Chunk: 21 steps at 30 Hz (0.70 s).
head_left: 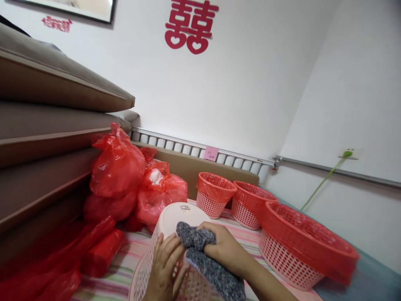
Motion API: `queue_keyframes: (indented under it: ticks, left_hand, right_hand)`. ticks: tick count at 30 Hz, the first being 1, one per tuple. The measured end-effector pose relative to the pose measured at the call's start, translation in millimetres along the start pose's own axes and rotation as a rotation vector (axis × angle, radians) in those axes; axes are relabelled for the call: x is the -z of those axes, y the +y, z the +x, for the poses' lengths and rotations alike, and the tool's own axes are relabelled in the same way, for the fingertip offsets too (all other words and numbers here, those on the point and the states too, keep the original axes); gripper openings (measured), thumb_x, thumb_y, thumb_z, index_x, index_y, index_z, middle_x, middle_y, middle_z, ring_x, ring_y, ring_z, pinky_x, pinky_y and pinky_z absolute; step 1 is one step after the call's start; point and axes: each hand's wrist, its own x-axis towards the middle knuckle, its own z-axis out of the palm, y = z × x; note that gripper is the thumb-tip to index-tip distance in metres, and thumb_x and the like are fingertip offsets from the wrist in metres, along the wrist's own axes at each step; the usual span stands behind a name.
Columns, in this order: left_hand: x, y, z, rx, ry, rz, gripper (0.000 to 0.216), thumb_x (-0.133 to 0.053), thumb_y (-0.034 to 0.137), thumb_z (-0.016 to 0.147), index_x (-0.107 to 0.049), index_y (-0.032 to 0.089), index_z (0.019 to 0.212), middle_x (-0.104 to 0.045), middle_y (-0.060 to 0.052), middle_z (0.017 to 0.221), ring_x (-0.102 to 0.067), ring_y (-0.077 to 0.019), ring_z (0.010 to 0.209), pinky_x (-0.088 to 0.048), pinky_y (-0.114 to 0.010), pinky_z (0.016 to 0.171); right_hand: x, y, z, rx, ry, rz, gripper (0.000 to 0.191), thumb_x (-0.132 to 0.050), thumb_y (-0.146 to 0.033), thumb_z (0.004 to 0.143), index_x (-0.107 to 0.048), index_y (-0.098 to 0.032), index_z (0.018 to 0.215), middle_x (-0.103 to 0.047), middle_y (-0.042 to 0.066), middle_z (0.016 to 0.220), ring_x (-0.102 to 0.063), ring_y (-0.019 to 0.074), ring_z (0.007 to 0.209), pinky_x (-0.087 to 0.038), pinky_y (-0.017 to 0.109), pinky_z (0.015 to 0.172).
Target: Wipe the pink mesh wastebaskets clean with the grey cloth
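In front of me a pale perforated plastic basket (171, 215) stands upside down, its solid base facing up. My left hand (167, 259) lies against its near side with the fingers stretched out. A bunched dark grey cloth (196, 238) is gripped in my right hand (224, 246), pressed at the base's near edge. Part of the cloth hangs down below that hand, over the basket's side. The fingertips of my right hand are partly hidden in the fabric.
Three baskets lined with red plastic bags (216, 186) stand at the right. Filled red bags (117, 163) sit at the left, beside stacked brown cushions (46, 121). A roll of red bags (102, 253) lies on the striped sheet (125, 261). A radiator (178, 146) runs along the wall.
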Motion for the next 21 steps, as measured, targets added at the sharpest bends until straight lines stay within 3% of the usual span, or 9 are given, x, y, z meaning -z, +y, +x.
queue_keyframes:
  ticks: [3,5,7,10,12,16,19,21]
  left_hand:
    - [-6,-6,-1,-0.058,0.089,-0.064,0.033,-0.051,0.011,0.085,-0.055,0.013,0.118,-0.065,-0.01,0.115,-0.049,-0.0209,0.124,-0.021,-0.044,0.115]
    - [-9,-7,1,-0.077,0.156,-0.087,0.029,-0.052,0.011,0.085,-0.059,0.014,0.112,-0.068,-0.008,0.108,-0.053,-0.0205,0.119,-0.023,-0.043,0.115]
    - [-10,-7,7,-0.065,0.22,-0.097,0.023,-0.052,0.012,0.085,-0.063,0.015,0.105,-0.071,-0.007,0.1,-0.057,-0.0192,0.112,-0.025,-0.04,0.114]
    - [-5,-7,18,-0.047,0.263,-0.108,0.016,-0.054,0.017,0.086,-0.067,0.016,0.095,-0.073,-0.004,0.09,-0.062,-0.0163,0.101,-0.028,-0.034,0.113]
    - [-2,-9,23,-0.064,0.263,-0.111,0.014,-0.055,0.02,0.086,-0.068,0.016,0.092,-0.073,-0.002,0.087,-0.064,-0.0154,0.096,-0.029,-0.031,0.112]
    - [-1,-11,22,-0.075,0.264,-0.103,0.013,-0.056,0.02,0.086,-0.067,0.017,0.092,-0.073,-0.002,0.088,-0.065,-0.0153,0.096,-0.029,-0.033,0.113]
    - [-4,-13,12,-0.046,0.25,-0.1,0.015,-0.057,0.018,0.085,-0.064,0.019,0.097,-0.071,-0.003,0.096,-0.063,-0.0161,0.104,-0.031,-0.035,0.111]
    - [-6,-17,5,-0.018,0.265,-0.116,0.02,-0.057,0.02,0.085,-0.062,0.021,0.104,-0.069,-0.004,0.102,-0.06,-0.0176,0.109,-0.036,-0.035,0.108]
  right_hand:
    - [9,-14,23,0.015,0.162,0.061,0.037,-0.048,-0.013,0.062,-0.064,-0.017,0.096,-0.068,0.001,0.087,-0.06,0.019,0.085,-0.044,0.027,0.078]
    - [15,-15,48,0.049,0.301,-0.043,0.039,-0.048,-0.014,0.064,-0.064,-0.019,0.099,-0.068,0.002,0.097,-0.06,0.0198,0.093,-0.042,0.029,0.086]
    - [14,-4,74,0.014,0.325,-0.181,0.037,-0.049,-0.013,0.064,-0.065,-0.02,0.097,-0.068,0.002,0.098,-0.06,0.02,0.094,-0.041,0.029,0.086]
    - [-2,18,105,-0.102,0.179,-0.308,0.028,-0.051,-0.013,0.063,-0.066,-0.019,0.086,-0.069,0.002,0.088,-0.061,0.0197,0.084,-0.043,0.027,0.075]
    - [-17,25,118,-0.085,0.07,-0.314,0.023,-0.052,-0.013,0.064,-0.065,-0.019,0.082,-0.069,0.001,0.083,-0.061,0.018,0.079,-0.042,0.026,0.07]
    - [-37,12,130,0.047,-0.138,-0.233,0.027,-0.051,-0.011,0.062,-0.065,-0.02,0.083,-0.067,-0.001,0.08,-0.059,0.0148,0.074,-0.041,0.023,0.066]
    - [-38,0,132,0.086,-0.275,-0.163,0.032,-0.051,-0.009,0.062,-0.066,-0.019,0.089,-0.068,-0.002,0.084,-0.059,0.0143,0.075,-0.042,0.023,0.067]
    - [-36,-2,128,0.114,-0.296,-0.135,0.037,-0.052,-0.008,0.061,-0.066,-0.02,0.093,-0.068,-0.001,0.09,-0.06,0.0146,0.08,-0.043,0.024,0.073]
